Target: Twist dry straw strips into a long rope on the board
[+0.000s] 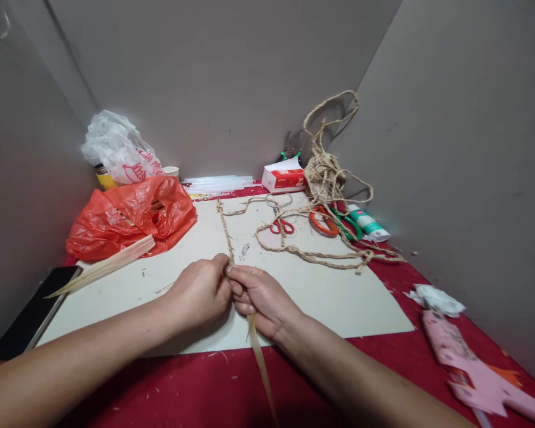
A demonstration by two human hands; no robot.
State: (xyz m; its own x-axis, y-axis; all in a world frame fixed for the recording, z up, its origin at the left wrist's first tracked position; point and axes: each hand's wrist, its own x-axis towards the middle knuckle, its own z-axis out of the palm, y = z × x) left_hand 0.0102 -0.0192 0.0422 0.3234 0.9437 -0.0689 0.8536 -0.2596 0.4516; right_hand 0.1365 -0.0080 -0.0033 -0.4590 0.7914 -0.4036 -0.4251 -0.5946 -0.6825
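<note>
A braided straw cord (pixel 225 229) runs down the white board (pixel 196 238) to where my hands meet. My left hand (pixel 203 288) is closed, its thumb and forefinger pinching the cord's near end. Touching it, my right hand (pixel 261 297) is also closed on the cord at the same spot. A loose strip of dry husk (pixel 259 351) hangs from under my right hand past the board's front edge. The exact twist between the fingertips is hidden. Farther along, the cord bends right toward a tangled heap of braided cord (pixel 325 175).
Left: a red plastic bag (pixel 129 214), a husk strip (pixel 111 264), a black flat device (pixel 31 312). Behind: glue sticks (pixel 218 183) and a red-white box (pixel 285 177). Right: red-handled scissors (pixel 282 226), a tube (pixel 369 224), a pink glue gun (pixel 463 356). Grey walls enclose three sides.
</note>
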